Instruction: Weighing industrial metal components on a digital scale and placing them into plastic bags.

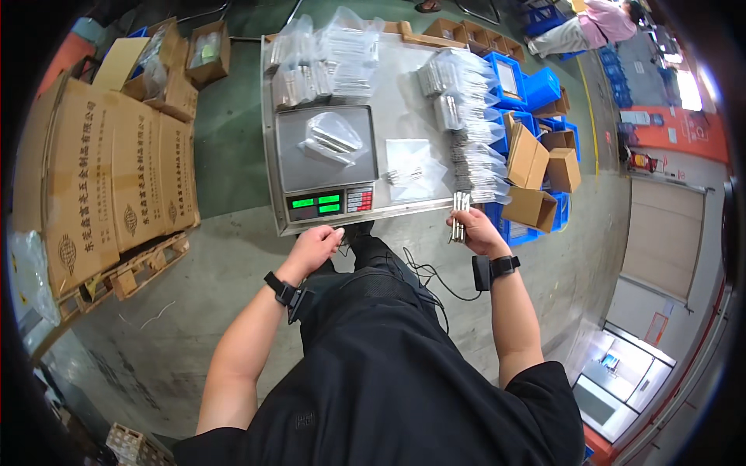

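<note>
The right hand (475,231) clenched a bundle of metal rods (460,215) just right of the scale (326,163); the left hand (313,245), loosely curled and holding nothing, rested at the scale's front edge.

Black short-sleeved shirt, black trousers, a black strapped band with a small device on each wrist.

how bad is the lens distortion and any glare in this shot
Head view: strong fisheye, the steel table edges bow and a black rim rings the frame; glare whitens the plastic bags and the far right doorway; both hands look sharp.
</note>
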The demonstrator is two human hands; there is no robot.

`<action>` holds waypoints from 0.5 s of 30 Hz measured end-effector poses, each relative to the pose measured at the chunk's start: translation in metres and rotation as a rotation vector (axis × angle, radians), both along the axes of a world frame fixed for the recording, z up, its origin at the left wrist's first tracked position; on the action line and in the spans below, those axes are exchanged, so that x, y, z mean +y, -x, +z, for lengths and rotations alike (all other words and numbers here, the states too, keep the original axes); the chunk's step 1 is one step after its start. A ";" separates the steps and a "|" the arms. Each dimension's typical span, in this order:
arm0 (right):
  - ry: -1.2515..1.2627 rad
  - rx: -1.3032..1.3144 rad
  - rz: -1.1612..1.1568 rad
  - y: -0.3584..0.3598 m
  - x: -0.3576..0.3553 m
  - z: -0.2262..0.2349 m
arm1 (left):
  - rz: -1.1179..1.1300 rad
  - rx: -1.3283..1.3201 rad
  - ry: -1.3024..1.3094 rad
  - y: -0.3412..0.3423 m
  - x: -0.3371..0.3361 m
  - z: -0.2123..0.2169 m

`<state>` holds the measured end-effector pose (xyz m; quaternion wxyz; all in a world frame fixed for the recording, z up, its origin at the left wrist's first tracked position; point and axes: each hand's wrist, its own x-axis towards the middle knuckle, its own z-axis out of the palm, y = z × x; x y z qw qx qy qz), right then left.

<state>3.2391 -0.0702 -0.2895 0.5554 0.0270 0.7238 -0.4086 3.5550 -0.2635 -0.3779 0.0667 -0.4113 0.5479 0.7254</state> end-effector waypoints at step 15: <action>-0.244 -0.560 -0.027 0.102 -0.078 -0.174 | 0.042 -0.305 0.529 0.244 0.043 -0.049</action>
